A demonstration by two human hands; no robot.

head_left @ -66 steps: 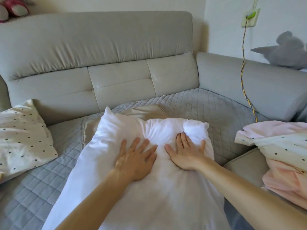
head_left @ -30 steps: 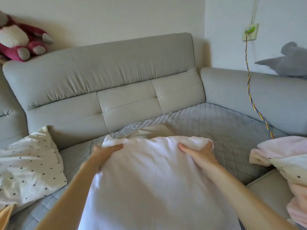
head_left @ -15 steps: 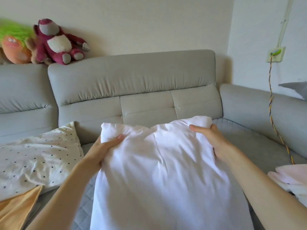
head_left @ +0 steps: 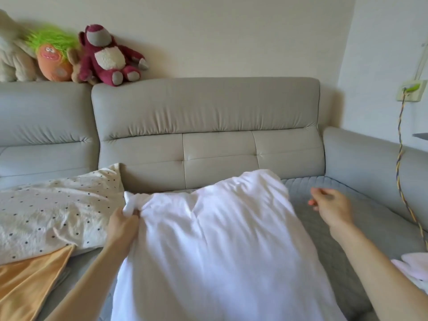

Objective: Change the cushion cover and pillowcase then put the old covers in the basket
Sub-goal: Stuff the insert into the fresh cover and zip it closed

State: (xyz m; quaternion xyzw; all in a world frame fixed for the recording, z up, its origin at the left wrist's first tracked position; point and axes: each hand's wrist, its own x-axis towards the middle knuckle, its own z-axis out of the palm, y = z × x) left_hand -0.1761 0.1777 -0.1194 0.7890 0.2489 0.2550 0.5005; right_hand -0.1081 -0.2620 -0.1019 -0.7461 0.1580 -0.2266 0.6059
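Note:
A bare white pillow lies across the grey sofa seat in front of me, its far end raised toward the backrest. My left hand grips its far left corner, fingers curled round bunched fabric. My right hand hovers free to the right of the pillow, above the quilted seat pad, fingers loosely curled with nothing in them. A cream polka-dot pillow rests on the seat to the left. An orange cover lies at the lower left, partly under the dotted pillow.
The grey sofa backrest stands behind and its armrest to the right. Plush toys sit on top of the backrest at left. A braided cable hangs from a wall socket at right. Pink fabric shows at the right edge.
My right hand has let go of the pillow's far right corner and moved right. My left hand kept its grip on the left corner. The view has tilted up and leftward.

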